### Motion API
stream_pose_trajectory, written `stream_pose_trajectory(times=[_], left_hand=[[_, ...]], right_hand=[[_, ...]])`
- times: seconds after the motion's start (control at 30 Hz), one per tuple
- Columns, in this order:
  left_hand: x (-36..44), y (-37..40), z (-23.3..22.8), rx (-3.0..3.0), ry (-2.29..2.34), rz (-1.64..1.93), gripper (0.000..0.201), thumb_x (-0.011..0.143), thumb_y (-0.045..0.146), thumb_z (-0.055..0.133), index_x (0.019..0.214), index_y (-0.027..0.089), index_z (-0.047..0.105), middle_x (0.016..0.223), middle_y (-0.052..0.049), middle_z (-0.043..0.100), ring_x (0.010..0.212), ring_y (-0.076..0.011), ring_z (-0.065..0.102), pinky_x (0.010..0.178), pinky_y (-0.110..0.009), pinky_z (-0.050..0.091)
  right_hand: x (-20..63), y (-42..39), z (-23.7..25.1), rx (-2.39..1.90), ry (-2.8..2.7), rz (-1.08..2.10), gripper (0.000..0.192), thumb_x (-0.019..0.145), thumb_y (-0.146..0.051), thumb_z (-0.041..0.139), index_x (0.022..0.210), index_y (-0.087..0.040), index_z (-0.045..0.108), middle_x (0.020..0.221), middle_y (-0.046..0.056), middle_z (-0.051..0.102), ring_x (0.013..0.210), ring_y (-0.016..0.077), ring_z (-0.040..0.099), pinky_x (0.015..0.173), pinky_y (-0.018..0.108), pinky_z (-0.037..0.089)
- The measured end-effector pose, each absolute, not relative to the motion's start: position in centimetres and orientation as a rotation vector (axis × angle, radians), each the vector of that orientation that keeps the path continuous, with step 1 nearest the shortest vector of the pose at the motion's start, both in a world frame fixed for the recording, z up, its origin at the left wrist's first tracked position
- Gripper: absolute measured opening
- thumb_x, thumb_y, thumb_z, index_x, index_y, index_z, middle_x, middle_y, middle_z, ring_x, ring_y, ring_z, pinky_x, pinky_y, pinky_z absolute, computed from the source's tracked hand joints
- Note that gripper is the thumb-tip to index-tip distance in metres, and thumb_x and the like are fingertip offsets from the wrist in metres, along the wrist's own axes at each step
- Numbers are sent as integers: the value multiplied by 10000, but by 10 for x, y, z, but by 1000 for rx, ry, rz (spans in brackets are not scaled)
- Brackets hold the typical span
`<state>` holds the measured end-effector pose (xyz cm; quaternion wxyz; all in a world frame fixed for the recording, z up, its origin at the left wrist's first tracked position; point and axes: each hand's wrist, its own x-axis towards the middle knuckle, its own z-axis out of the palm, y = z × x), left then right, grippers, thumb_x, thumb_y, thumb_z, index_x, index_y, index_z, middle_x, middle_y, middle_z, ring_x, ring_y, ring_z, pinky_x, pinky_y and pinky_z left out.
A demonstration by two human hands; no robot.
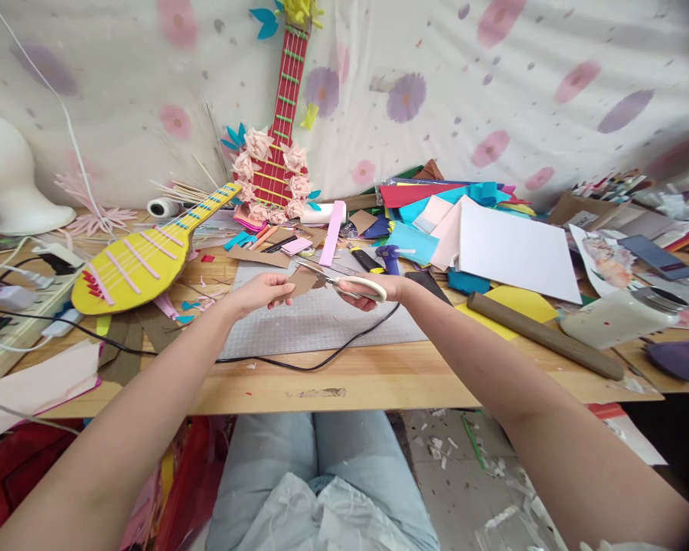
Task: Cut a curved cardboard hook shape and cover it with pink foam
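My left hand (265, 294) pinches a small piece of brown cardboard (302, 282) above the grey cutting mat (298, 334). In my right hand (363, 294) is a pair of scissors (370, 288) with white handles, fingers wrapped through the loops. The scissor blades point left and lie against the cardboard's upper right side; whether they are cutting into it I cannot tell. Just beyond my right hand are a purple hot glue gun (389, 258) and a yellow-and-black tool (367, 260). A pink strip (333, 233) lies behind the cardboard.
A yellow paper lute (132, 264) lies at left; a red paper guitar (281, 138) with pink flowers leans on the curtain. A black cable (315, 366) crosses the mat. Coloured sheets, a white board (514, 245), a brown roll (545, 337) and a white bottle (620, 317) stand or lie at right.
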<state>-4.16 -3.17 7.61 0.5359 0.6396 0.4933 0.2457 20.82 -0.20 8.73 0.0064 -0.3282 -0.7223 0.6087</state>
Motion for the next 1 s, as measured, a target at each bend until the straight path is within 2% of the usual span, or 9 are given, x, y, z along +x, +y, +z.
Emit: stream_pose_trajectory(times=[0.53,0.83,1.0], left_hand=[[-51,-28,77,1540,1187,502,302,705,434,584,682,146,497,584,9,526,436,-42,325,428,-191,205],[-50,-26,86,1581,1163,446,306,693,444,597,647,156,505,555,2,548,419,-45,325,427,-197,213],[-50,-25,87,1602,1155,404,307,676,439,616,619,154,519,539,-4,550,417,-49,326,423,-200,216]], right_hand=[[214,-1,95,-1221,-2377,1849,548,693,-692,434,669,-146,401,540,-62,307,425,18,283,359,140,248],[205,0,91,-926,-2450,1877,546,727,-691,365,657,-149,390,558,-45,345,439,32,319,394,171,296],[206,2,88,-1017,-2378,1926,515,729,-657,424,676,-146,399,558,-54,318,432,23,282,368,154,246]])
